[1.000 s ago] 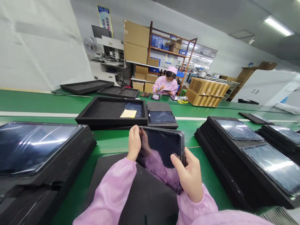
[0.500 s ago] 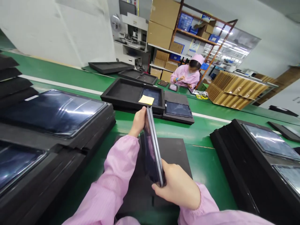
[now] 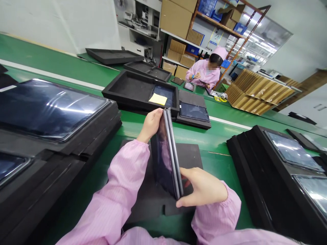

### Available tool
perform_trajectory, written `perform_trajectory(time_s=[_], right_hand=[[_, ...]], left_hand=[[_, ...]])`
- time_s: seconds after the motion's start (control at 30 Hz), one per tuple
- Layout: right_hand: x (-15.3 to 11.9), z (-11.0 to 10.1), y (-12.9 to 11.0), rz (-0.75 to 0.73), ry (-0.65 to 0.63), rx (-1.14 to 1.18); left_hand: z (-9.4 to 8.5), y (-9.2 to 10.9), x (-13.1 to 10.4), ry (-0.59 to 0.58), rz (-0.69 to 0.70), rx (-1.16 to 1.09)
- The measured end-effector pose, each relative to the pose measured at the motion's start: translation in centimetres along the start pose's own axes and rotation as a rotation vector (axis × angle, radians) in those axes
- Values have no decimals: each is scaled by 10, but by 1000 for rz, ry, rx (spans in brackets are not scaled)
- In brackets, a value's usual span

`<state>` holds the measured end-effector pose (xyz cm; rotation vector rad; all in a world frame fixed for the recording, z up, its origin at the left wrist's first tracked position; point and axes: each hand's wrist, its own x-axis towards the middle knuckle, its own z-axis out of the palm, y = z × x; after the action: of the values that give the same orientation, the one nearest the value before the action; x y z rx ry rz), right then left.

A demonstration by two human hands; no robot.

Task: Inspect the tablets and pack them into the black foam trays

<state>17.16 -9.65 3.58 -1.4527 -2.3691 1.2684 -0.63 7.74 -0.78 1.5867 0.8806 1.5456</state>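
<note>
Two thin tablets (image 3: 167,156) stand on edge, back to back or face to face, held between my hands, with a slight gap between them. My left hand (image 3: 151,125) grips their far upper corner. At the near lower end, my right hand (image 3: 201,187) holds them between thumb and fingers; its fingertips are partly hidden behind the tablets. The left tablet's dark glossy face shows a pink reflection. Below them lies a flat black foam piece (image 3: 190,154) on the green table (image 3: 216,170).
Stacked black foam trays with tablets stand at left (image 3: 99,126) and right (image 3: 245,163). Ahead are a black tray (image 3: 122,89) with a yellow note (image 3: 158,99) and a foam tray with a tablet (image 3: 194,111). Beyond, a person (image 3: 204,73) in pink works.
The view has tilted downward slightly. The tablets have turned and their edges show farther apart. My right hand has shifted a little right, its fingers more spread around the tablets' edge.
</note>
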Motion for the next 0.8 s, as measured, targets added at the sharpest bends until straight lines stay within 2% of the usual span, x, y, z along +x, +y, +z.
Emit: perform_trajectory(time_s=[0.17,0.8], right_hand=[[-2,-2,1,-22,1,-9],[-5,-3,7,102,-62,-81]], left_hand=[[2,4,0,2,4,8],[4,12,-3,-33,-4,108]])
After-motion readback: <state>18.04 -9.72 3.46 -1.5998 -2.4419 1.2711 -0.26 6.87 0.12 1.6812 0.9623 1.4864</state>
